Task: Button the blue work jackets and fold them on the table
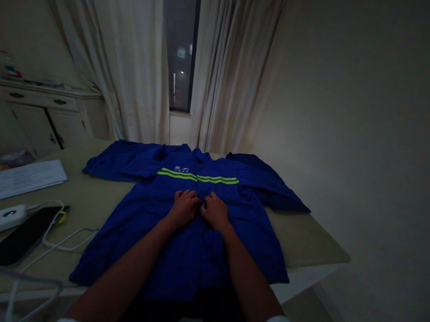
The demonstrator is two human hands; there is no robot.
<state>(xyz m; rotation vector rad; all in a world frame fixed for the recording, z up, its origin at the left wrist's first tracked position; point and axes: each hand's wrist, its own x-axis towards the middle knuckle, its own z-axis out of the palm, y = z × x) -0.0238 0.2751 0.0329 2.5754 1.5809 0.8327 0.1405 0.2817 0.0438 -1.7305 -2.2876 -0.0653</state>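
A blue work jacket (171,280) with yellow-green stripes across the chest lies spread front up, its sleeves out to both sides and its lower hem over the near table edge. At the middle of its front opening, just below the stripes, my left hand (185,205) is closed with its fingers pinching the front edge. Close beside it, my right hand (215,209) is also closed on the cloth, the fingertips of both nearly meeting. Any button between the fingers is hidden.
The table (305,239) carries a sheaf of printed paper (24,178), a white power bank (2,221), a black phone (23,236) and a white cable (73,247) on the left. Behind stand curtains (133,68) and a cabinet (35,116); a wall (365,141) is on the right.
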